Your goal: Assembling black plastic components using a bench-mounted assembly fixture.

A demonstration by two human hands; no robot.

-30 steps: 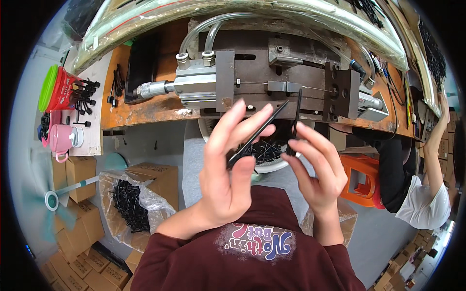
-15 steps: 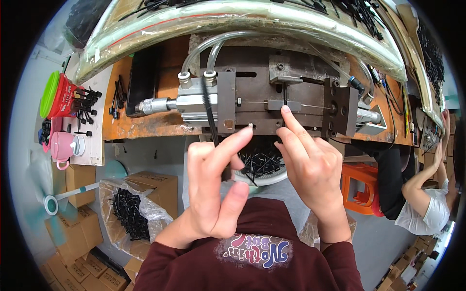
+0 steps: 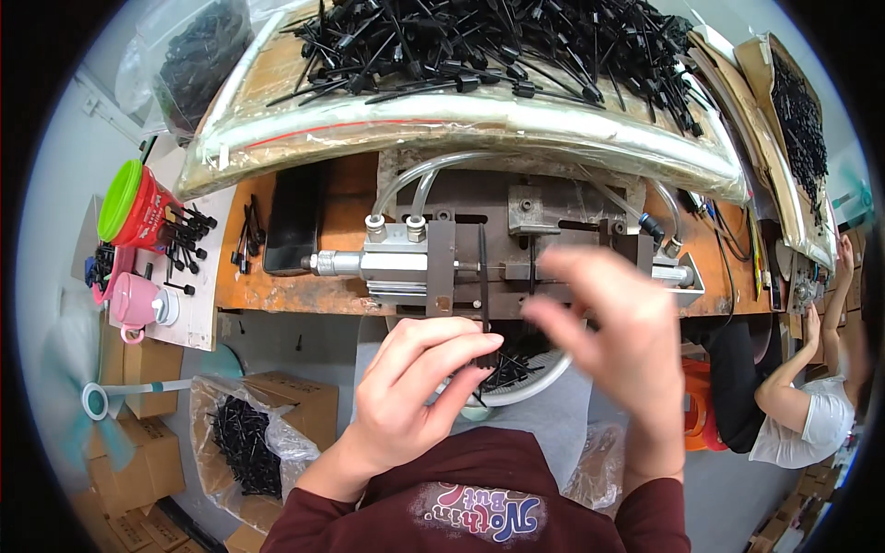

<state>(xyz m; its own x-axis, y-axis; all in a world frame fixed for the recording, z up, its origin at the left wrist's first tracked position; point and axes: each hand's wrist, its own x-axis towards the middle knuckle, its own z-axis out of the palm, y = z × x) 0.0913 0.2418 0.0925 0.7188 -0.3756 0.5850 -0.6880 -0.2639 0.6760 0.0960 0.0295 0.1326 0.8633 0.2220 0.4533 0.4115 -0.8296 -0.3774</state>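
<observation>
- The left hand (image 3: 396,401) pinches a black rod (image 3: 484,281) pointing toward the machine (image 3: 530,212).
- The right hand (image 3: 622,336) blurs near the machine; whether it grasps anything, one cannot tell.

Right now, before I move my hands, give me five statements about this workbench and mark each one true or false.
1. Your left hand holds a slim black rod. True.
2. Your right hand is inside the red tub. False: it is in front of the dark metal fixture, blurred, and the tub is off to the left.
3. The red tub has a green rim. True.
4. The open clear bag of black parts is on your right. False: it is on your left.
5. The stool on the right is orange. True.
</observation>
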